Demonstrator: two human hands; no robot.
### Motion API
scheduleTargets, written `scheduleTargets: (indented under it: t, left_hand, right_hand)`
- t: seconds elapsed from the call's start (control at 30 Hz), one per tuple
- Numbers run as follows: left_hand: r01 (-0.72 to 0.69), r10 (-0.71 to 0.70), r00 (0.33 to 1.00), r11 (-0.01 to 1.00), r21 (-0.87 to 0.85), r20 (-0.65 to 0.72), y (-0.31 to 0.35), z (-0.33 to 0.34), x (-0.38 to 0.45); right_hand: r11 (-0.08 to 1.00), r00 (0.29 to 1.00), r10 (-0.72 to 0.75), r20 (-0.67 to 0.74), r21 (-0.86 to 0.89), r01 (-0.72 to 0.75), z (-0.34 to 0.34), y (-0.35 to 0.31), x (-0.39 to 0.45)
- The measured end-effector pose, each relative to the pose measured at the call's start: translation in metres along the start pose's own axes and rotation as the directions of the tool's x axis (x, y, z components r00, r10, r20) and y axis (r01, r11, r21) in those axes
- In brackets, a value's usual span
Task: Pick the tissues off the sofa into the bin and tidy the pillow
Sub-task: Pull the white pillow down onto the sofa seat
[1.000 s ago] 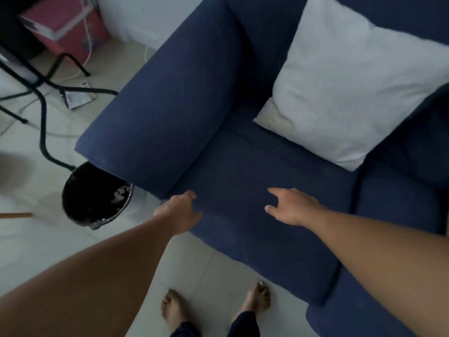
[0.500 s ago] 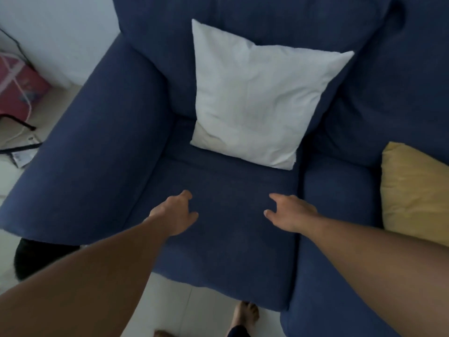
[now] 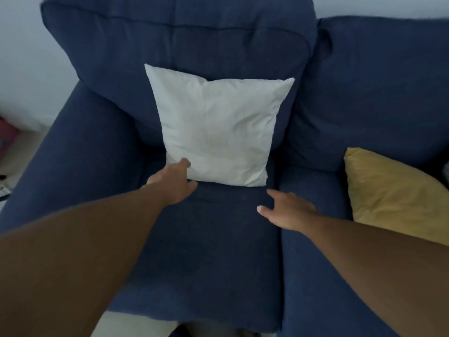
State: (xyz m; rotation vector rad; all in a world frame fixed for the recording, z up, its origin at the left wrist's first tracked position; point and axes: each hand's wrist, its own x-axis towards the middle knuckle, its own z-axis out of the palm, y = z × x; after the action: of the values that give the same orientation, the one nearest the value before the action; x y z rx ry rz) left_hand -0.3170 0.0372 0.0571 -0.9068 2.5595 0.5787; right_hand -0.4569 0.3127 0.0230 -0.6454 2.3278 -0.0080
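A white square pillow (image 3: pixel 218 132) leans upright against the back cushion of the dark blue sofa (image 3: pixel 206 251). My left hand (image 3: pixel 173 183) reaches its lower left corner, fingertips touching the fabric, with no clear grip. My right hand (image 3: pixel 288 210) hovers open over the seat cushion, just below and right of the pillow's lower right corner, holding nothing. No tissues show on the sofa, and the bin is out of view.
A yellow pillow (image 3: pixel 393 193) lies on the right seat of the sofa. The left armrest (image 3: pixel 80 161) runs beside my left arm. Pale floor (image 3: pixel 14 164) and a pink object (image 3: pixel 6 132) show at the far left edge.
My view has swung right and up, away from the bin, to face the sofa back. Both hands moved forward; the left one reached the white pillow's lower left corner.
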Motion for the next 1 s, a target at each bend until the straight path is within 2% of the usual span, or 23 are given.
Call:
scheduleTargets:
  t: [0.1,0.2,0.3,0.4,0.5,0.6,0.67,0.73,0.8,0.87,0.9,0.93,1.0]
  left_hand:
    - [-0.071,0.077,0.981,0.997,0.039,-0.178,0.018,-0.039,0.033]
    - [-0.144,0.188,0.91,0.979,0.143,-0.369,0.033,-0.076,0.065]
    - [-0.189,0.279,0.85,0.953,0.236,-0.447,0.043,-0.101,0.09]
    - [-0.238,0.344,0.87,0.92,0.31,-0.352,0.049,-0.116,0.112]
    - [-0.247,0.352,0.91,0.885,0.394,-0.22,0.047,-0.13,0.131]
    - [-0.23,0.295,0.949,0.886,0.402,-0.108,0.041,-0.137,0.141]
    - [-0.243,0.266,0.964,0.905,0.349,-0.019,0.035,-0.134,0.141]
    - [-0.279,0.274,0.96,0.919,0.28,0.057,0.03,-0.125,0.135]
    - [-0.304,0.292,0.953,0.91,0.281,0.085,0.026,-0.116,0.124]
    - [-0.313,0.3,0.949,0.883,0.351,0.094,0.022,-0.108,0.109]
    - [-0.322,0.303,0.946,0.874,0.364,0.112,0.019,-0.103,0.101]
    - [-0.338,0.31,0.941,0.87,0.359,0.134,0.016,-0.097,0.093]
    - [-0.373,0.33,0.927,0.866,0.333,0.179,0.005,-0.081,0.078]
  right_hand:
    - [0.999,0.999,0.035,-0.011,0.019,-0.035,-0.007,0.002,0.001]
    - [0.998,0.998,0.06,-0.031,0.037,-0.059,-0.013,0.002,0.002]
    - [0.996,0.996,0.082,-0.02,0.028,-0.082,-0.016,-0.005,0.003]
    - [0.994,0.995,0.099,-0.015,0.047,-0.098,-0.02,-0.019,0.004]
    - [0.995,0.996,0.066,-0.056,0.079,-0.062,-0.033,-0.036,0.008]
    - [0.995,0.989,0.027,-0.142,0.097,-0.013,-0.059,-0.053,0.009]
    - [0.993,0.962,-0.002,-0.272,0.11,0.033,-0.082,-0.07,0.009]
    - [0.99,0.87,-0.062,-0.489,0.08,0.116,-0.108,-0.09,0.011]
    - [0.982,0.719,-0.117,-0.685,0.028,0.187,-0.135,-0.112,0.016]
    - [0.978,0.604,-0.146,-0.783,-0.023,0.206,-0.157,-0.13,0.025]
    - [0.982,0.587,-0.148,-0.796,-0.05,0.18,-0.166,-0.138,0.03]
    - [0.989,0.601,-0.139,-0.787,-0.076,0.129,-0.173,-0.144,0.036]
    - [0.992,0.699,-0.083,-0.71,-0.128,-0.013,-0.178,-0.152,0.049]
